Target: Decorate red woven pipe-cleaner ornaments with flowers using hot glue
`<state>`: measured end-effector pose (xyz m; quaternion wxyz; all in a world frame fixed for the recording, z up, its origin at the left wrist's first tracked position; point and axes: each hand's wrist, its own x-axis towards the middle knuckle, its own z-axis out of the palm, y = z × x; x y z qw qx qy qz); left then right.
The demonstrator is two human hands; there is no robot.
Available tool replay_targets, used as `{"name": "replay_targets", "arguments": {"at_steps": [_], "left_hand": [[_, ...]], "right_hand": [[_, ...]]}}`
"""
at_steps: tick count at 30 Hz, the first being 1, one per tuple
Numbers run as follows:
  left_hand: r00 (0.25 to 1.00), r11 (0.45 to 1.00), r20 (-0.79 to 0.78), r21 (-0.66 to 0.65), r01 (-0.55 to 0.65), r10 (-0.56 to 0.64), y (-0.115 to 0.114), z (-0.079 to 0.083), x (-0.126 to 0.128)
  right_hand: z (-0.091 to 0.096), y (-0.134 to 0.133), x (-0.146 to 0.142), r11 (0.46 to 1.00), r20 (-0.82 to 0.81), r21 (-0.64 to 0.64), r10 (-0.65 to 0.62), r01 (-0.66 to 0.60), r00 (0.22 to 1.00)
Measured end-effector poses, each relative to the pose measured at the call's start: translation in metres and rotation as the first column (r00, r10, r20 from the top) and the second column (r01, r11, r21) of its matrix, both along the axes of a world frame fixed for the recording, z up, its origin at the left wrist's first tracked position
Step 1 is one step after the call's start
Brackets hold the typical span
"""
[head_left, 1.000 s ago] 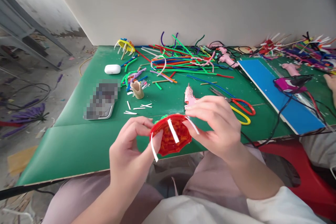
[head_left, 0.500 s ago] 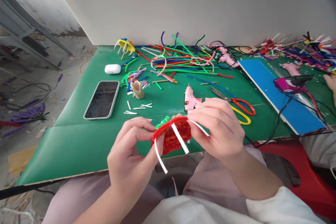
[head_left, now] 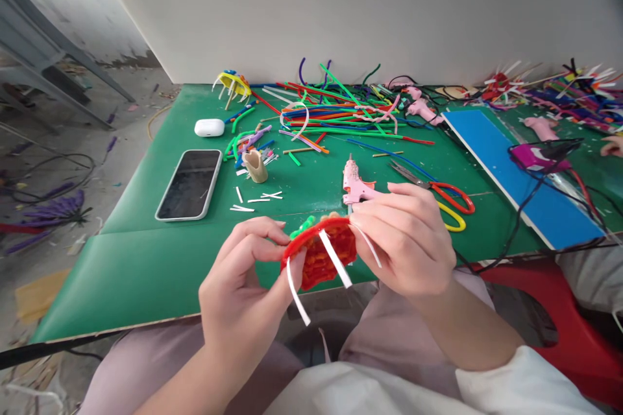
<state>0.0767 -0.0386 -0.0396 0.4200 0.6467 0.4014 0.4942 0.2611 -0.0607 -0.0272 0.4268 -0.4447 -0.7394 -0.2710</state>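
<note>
Above the near edge of the green table point(head_left: 146, 272), the left hand point(head_left: 243, 285) pinches the left rim of the red woven disc point(head_left: 316, 264), while the right hand point(head_left: 406, 246) pinches a white strip point(head_left: 370, 249) at its right rim.

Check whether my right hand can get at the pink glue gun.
Probably yes: the pink glue gun lies just beyond the right hand with nothing between them, though that hand is pinching the red woven piece and must let go first.
</note>
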Motion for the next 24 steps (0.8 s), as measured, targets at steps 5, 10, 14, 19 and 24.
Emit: {"name": "replay_targets", "arguments": {"at_steps": [5,10,14,19,24], "left_hand": [[1.0,0.999,-0.009,-0.022,-0.024,0.024,-0.0009,0.0018,0.0027],[0.998,0.998,-0.02,0.03,-0.054,0.055,0.0017,-0.0012,0.001],[0.997,0.99,-0.056,0.135,-0.042,0.05,0.0033,-0.0065,-0.0022],[0.994,0.985,-0.096,0.167,-0.038,0.054,0.002,-0.0075,-0.0035],[0.995,0.989,-0.093,0.146,-0.026,0.04,0.0011,-0.0059,-0.0036]], "right_hand": [[-0.0023,0.0019,0.0008,1.0,0.002,-0.001,-0.016,0.016,1.0],[-0.0038,0.0027,0.0013,0.999,-0.053,-0.005,-0.036,0.036,0.998],[-0.0041,0.0017,-0.0006,0.999,-0.055,0.001,-0.038,0.038,0.998],[-0.0046,0.0023,-0.0032,0.999,-0.048,0.023,-0.045,0.047,0.998],[-0.0047,0.0028,-0.0028,0.998,-0.032,0.049,-0.04,0.042,0.999]]}}
